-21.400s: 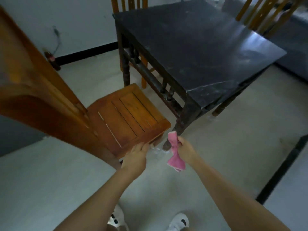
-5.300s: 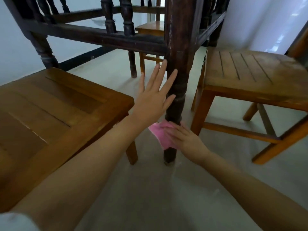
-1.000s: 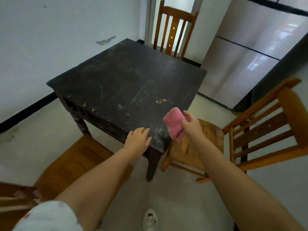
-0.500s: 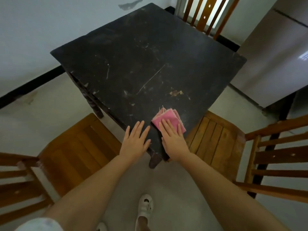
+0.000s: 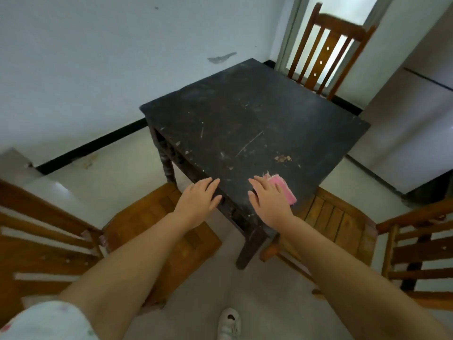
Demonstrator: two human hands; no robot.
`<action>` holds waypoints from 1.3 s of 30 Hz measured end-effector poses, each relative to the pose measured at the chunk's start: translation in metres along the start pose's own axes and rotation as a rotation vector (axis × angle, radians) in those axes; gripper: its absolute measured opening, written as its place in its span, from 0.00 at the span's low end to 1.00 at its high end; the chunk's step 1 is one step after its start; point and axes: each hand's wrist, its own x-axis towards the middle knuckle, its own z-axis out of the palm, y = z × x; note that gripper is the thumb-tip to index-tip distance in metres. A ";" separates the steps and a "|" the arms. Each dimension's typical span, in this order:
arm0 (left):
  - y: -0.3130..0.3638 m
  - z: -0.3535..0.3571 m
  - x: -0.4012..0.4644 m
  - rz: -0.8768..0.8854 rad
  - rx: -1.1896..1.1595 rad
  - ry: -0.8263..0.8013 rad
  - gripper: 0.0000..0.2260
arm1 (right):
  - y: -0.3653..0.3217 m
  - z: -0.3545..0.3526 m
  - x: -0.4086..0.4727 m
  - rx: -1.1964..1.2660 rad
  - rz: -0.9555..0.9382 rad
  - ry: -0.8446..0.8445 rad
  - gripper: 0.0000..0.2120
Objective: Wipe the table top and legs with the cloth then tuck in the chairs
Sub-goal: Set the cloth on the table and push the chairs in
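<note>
A pale room with white walls, a black skirting line and a light floor holds a square black table, seen from one corner. Its top is scuffed, with pale scratches and a brownish patch near the right edge.

The right hand lies flat on the near corner of the top, fingers straight and together, pressing a folded pink cloth; the cloth shows from under the fingers on the right side, close to the table's right edge. The left hand rests on the near left edge of the top, fingers straight and slightly spread, holding nothing.

Three wooden chairs stand round the table. The left chair has its seat just beside the near left edge, its back at the frame's left. The right chair has its seat partly under the near right edge. The far chair stands at the far corner, before a bright opening. A dark turned leg drops from the near corner. A white shoe shows below.
</note>
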 end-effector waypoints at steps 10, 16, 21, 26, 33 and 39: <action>-0.102 -0.103 -0.121 0.094 0.080 0.186 0.22 | -0.163 -0.008 -0.070 0.035 0.050 0.084 0.23; -0.136 -0.154 -0.186 0.136 0.089 0.189 0.22 | -0.240 -0.009 -0.116 0.064 -0.001 0.194 0.23; -0.170 -0.165 -0.237 0.122 0.127 0.182 0.24 | -0.289 -0.002 -0.135 0.071 -0.086 0.192 0.22; -0.202 -0.174 -0.280 0.060 0.144 0.178 0.24 | -0.338 0.005 -0.151 0.109 -0.123 0.173 0.21; -0.258 -0.180 -0.306 0.155 0.104 0.159 0.25 | -0.412 0.004 -0.165 0.125 -0.144 0.209 0.23; -0.331 -0.185 -0.294 0.371 0.164 0.111 0.27 | -0.490 0.021 -0.144 0.071 0.017 0.158 0.24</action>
